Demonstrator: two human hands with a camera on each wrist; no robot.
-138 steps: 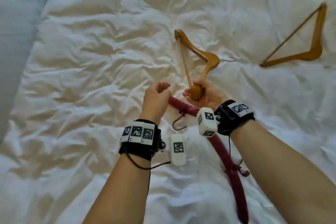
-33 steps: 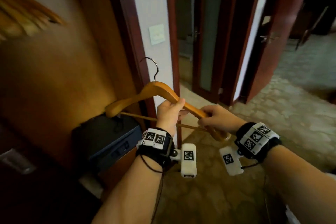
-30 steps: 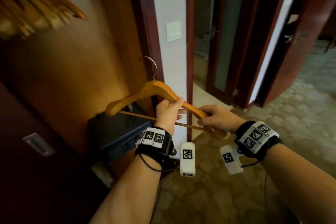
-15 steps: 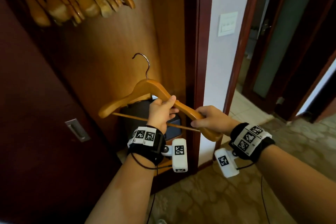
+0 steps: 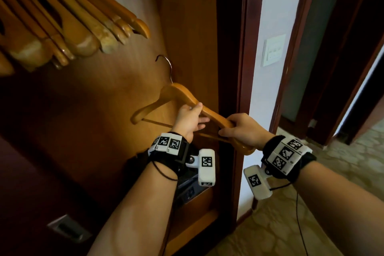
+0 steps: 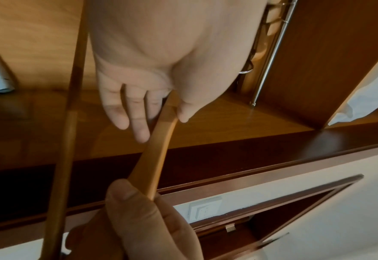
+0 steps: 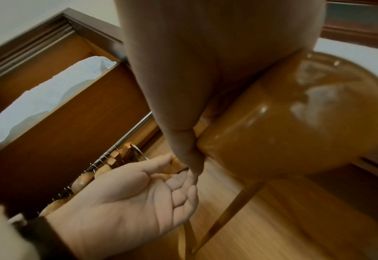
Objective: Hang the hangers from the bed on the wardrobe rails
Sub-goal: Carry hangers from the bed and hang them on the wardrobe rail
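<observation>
A wooden hanger with a metal hook stands upright in front of the open wardrobe, below the hanging ones. My left hand pinches its right arm near the middle, thumb on top. The arm's rounded end is gripped by my right hand. Several wooden hangers hang at the upper left on a metal rail, which is out of the head view. The rail lies above and beyond both hands.
A black safe sits low in the wardrobe under my left wrist. A dark sliding door with a recessed handle is at the left. The wardrobe's side panel, a light switch and a doorway are at the right.
I have turned from the bed towards the wardrobe. Over the last second the hanging hangers have come into view and the held hanger now stands inside the opening. Both hands hold it as before.
</observation>
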